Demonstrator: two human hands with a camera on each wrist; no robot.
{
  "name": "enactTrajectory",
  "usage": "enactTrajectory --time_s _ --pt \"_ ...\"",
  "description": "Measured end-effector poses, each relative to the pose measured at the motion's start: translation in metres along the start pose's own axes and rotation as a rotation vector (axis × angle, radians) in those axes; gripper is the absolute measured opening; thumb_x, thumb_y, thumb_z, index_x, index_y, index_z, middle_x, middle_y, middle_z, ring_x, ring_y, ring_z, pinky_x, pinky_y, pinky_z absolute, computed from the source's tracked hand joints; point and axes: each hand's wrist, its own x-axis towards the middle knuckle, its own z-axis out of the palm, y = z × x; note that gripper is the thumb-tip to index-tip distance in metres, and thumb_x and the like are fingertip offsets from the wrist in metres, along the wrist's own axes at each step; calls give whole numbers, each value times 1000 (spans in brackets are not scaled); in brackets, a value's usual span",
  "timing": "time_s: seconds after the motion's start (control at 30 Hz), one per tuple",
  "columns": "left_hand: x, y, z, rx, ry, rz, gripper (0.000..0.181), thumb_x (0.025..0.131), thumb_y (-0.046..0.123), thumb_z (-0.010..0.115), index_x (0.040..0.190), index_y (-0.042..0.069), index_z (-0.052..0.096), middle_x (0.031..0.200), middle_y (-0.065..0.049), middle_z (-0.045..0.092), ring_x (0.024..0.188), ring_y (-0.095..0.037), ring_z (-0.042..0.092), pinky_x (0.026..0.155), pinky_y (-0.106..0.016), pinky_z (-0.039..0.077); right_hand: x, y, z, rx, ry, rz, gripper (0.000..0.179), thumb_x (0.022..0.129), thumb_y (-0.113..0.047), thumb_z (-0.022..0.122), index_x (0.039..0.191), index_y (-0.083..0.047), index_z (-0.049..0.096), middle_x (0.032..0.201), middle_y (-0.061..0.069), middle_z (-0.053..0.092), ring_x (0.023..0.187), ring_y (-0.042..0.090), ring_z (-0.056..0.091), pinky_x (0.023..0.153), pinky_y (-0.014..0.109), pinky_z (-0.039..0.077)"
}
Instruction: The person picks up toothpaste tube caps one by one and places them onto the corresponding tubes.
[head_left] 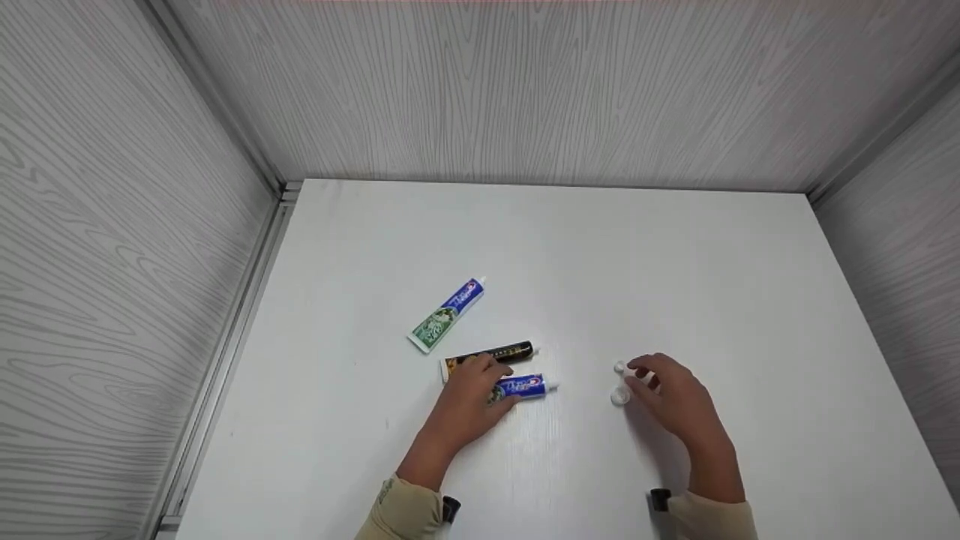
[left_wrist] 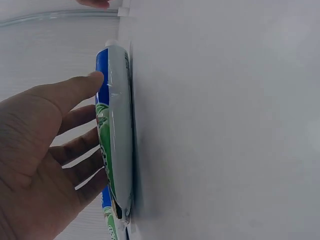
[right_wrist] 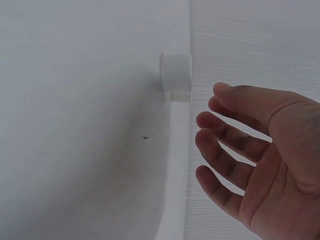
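With 12 o'clock toward the far edge of the worktop (head_left: 570,255), the left hand (head_left: 465,397) lies across the near blue-and-green tube (head_left: 527,386), its fingers spread and fairly straight, its thumb touching the tube's blue end; no tight grip shows. That tube's white nozzle points to 3 o'clock. Just off its 11 o'clock side lies the black tube (head_left: 516,352), partly covered by the same hand, its nozzle aimed between 2 and 3. Farther toward 10 to 11 o'clock, apart from both hands, the far blue-and-green tube (head_left: 448,315) lies slantwise, nozzle between 1 and 2. At 3 o'clock from the near nozzle are a larger white cap (head_left: 619,396) and, at its 12 o'clock, a smaller white cap (head_left: 619,367). The right hand (head_left: 679,401) is on their 3 to 4 o'clock side, loosely curved with thumb and fingers parted, holding nothing, fingertips just beside the caps.
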Motion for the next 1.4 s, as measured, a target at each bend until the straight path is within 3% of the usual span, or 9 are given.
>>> enactTrajectory --time_s 0.1,0.3,0.47,0.7,0.93,1.4 --pt "2 -1 -3 -13 13 -2 40 98 37 79 128 12 74 119 -4 68 115 -21 63 102 -44 53 -2 0 0 19 -31 22 26 104 -24 70 126 -10 71 110 4 71 93 19 64 76 35 50" --pt "8 -5 -9 -22 36 -22 35 100 34 77 128 12 74 116 -3 67 104 -18 60 91 -40 52 -6 -2 1 56 -68 49 33 98 -35 78 123 -14 73 110 3 72 95 19 65 74 34 50" --pt "14 -10 -13 -25 44 -45 34 101 32 75 127 11 75 116 -3 66 105 -19 60 94 -40 52 -7 -4 3 55 -77 67 38 88 -33 88 119 -16 74 108 1 72 96 19 65 75 36 50" --pt "24 -19 -16 4 47 -39 33 102 27 74 129 10 73 116 -6 64 104 -22 60 93 -40 53 -8 -5 5 36 -94 95 41 83 -28 92 118 -17 73 108 1 72 98 19 65 77 36 50" --pt "33 -26 -19 30 18 -40 37 105 27 69 137 9 69 119 -10 64 107 -27 60 93 -45 52 -7 -4 8 16 -114 90 40 84 -24 91 118 -16 73 107 0 72 100 19 65 81 40 51" --pt "45 -29 -16 17 -92 -87 59 95 33 83 146 12 64 127 -11 63 112 -27 58 100 -48 50 -3 -5 11 39 -145 110 36 84 -15 88 117 -15 74 103 0 72 95 18 63 77 37 50"
